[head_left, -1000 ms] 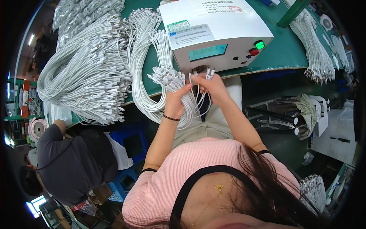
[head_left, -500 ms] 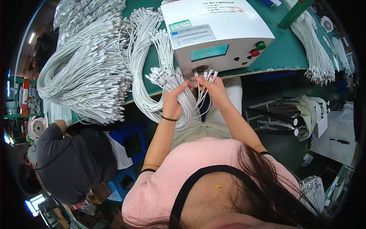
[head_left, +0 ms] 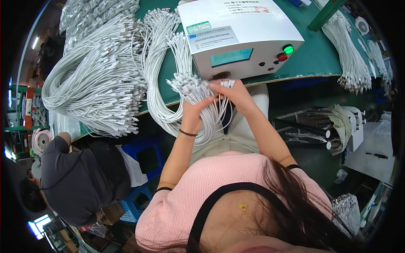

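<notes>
A bundle of white cables [head_left: 190, 87], its plugs pointing up and away, is gripped in my left hand [head_left: 193, 116] at the table's front edge. Several separate cables [head_left: 228, 83] run through my closed right hand [head_left: 238, 97], their plug ends showing above its fingers. My right fingertips reach over to the plugs at the bundle's right side; exactly what they pinch there is hidden. Just beyond both hands stands a white box-shaped tester [head_left: 257, 67] with a screen [head_left: 231, 58] and a lit green button [head_left: 288, 49]. Its round socket [head_left: 222, 75] is partly covered by my hand.
Large heaps of white cables [head_left: 93, 76] lie on the green table [head_left: 314, 63] to the left, another bunch [head_left: 346, 55] to the right. A green post [head_left: 327, 16] rises at the far right. At the left a co-worker [head_left: 84, 181] sits near blue stools [head_left: 141, 156].
My right hand has drawn its cables left and away from the tester's front, and its fingertips have moved onto the bundle's plugs. The green button has lit up.
</notes>
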`<action>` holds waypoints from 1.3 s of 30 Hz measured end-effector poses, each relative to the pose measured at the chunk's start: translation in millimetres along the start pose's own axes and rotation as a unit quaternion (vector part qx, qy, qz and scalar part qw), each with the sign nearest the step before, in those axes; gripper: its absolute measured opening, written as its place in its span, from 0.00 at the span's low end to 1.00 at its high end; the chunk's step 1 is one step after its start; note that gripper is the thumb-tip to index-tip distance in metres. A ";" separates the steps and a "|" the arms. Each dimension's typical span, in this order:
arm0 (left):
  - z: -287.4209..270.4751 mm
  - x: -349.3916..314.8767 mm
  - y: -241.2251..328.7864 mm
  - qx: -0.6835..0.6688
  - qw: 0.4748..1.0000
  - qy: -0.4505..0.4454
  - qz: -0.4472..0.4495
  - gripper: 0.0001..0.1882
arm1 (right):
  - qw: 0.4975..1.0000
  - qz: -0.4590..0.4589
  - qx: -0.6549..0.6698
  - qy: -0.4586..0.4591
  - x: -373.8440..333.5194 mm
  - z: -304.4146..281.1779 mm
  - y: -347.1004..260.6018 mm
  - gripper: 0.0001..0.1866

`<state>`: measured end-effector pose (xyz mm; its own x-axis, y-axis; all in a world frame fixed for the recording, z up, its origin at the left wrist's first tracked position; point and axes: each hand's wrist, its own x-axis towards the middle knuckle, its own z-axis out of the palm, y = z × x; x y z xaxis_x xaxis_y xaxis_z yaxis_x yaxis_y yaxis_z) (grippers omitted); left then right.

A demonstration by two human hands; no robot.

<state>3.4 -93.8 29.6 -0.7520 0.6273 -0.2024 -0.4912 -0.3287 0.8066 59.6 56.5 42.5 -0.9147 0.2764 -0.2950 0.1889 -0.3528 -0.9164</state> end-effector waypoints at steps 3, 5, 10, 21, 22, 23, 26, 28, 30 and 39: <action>-0.1 -7.5 -5.7 -0.019 0.999 0.023 -0.017 0.15 | 0.997 -0.050 -0.043 0.047 -3.9 0.1 9.5 0.14; -3.3 -7.9 -8.8 -0.030 0.999 0.035 -0.025 0.15 | 0.993 -0.075 -0.065 0.070 -3.1 -2.4 17.6 0.14; -13.1 -1.5 -7.2 -0.045 0.998 0.038 -0.025 0.15 | 0.994 -0.055 -0.006 0.094 -0.1 -4.3 25.4 0.14; -7.4 7.3 -2.8 -0.051 0.996 0.074 0.001 0.14 | 0.994 -0.014 0.054 0.094 10.0 -6.0 12.5 0.09; -7.7 7.5 -3.6 -0.051 0.996 0.072 0.003 0.15 | 0.994 -0.014 0.052 0.093 10.0 -6.1 12.9 0.09; -8.7 7.5 -4.4 -0.050 0.996 0.071 0.005 0.15 | 0.994 -0.014 0.050 0.091 10.0 -5.7 13.6 0.09; -10.9 7.3 -6.8 -0.042 0.997 0.063 0.001 0.16 | 0.997 -0.014 0.015 0.078 7.5 -8.1 11.6 0.09; -9.9 6.7 -7.8 -0.027 0.998 0.049 -0.010 0.16 | 0.997 -0.011 -0.054 0.056 5.0 -10.9 8.6 0.09; -4.9 4.9 -10.6 -0.026 0.998 0.055 0.000 0.15 | 0.997 -0.029 -0.054 0.051 3.1 -8.5 12.4 0.10; -8.8 2.3 -3.6 -0.048 0.997 0.054 -0.027 0.14 | 0.992 -0.078 0.036 0.093 -1.1 -4.4 29.8 0.09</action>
<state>-0.4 -97.4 21.3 -0.7640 0.5675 -0.3071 -0.5683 -0.3664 0.7368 67.8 49.6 14.2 -0.8480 0.4897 -0.2026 0.0189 -0.3540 -0.9350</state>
